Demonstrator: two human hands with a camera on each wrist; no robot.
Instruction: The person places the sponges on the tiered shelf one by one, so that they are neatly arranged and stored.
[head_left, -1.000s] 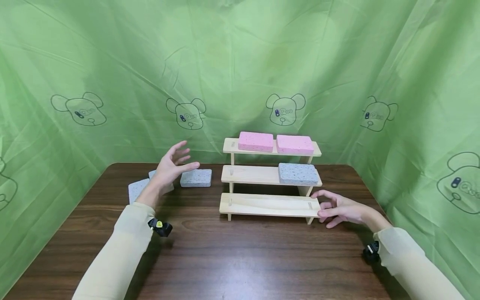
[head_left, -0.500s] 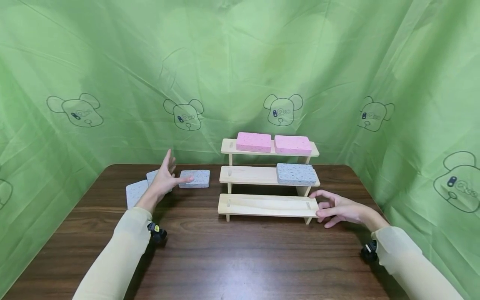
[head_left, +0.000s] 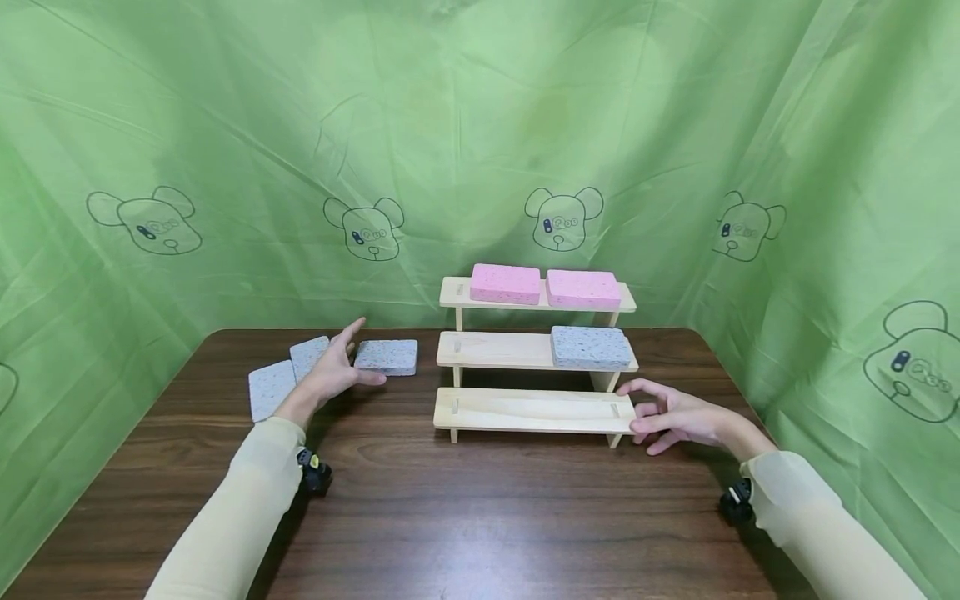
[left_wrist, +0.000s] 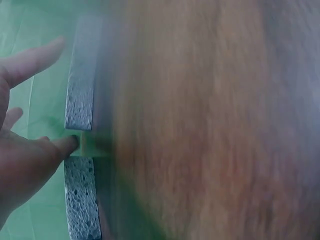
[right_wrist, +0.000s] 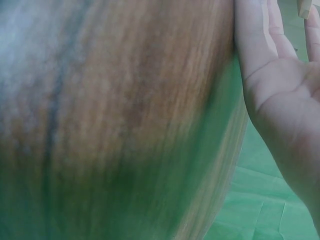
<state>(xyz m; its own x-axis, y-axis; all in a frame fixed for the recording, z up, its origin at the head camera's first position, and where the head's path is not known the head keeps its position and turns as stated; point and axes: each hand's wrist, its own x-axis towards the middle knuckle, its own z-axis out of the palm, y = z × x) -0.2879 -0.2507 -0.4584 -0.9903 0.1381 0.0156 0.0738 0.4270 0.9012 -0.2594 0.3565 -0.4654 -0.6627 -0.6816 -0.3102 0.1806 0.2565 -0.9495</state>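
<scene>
My left hand (head_left: 330,375) reaches over the table's left side, fingers spread, thumb and forefinger at the near left corner of a speckled blue sponge (head_left: 386,356). In the left wrist view, the thumb lies between the edges of two sponges, an upper sponge (left_wrist: 80,85) and a lower sponge (left_wrist: 81,200). Behind that hand lie two more blue sponges, a nearer sponge (head_left: 272,390) and a farther sponge (head_left: 306,354). My right hand (head_left: 682,419) holds the right end of the lowest tier of a three-step wooden stand (head_left: 525,410), thumb in front and forefinger behind.
Two pink sponges, a left one (head_left: 506,284) and a right one (head_left: 583,289), lie on the top tier. Another blue sponge (head_left: 591,347) rests at the middle tier's right end. A green curtain (head_left: 450,150) hangs behind the dark wooden table (head_left: 480,517).
My left hand has come down toward the table, bringing thumb and forefinger to the blue sponge left of the stand. The right hand has stayed at the stand's lowest tier.
</scene>
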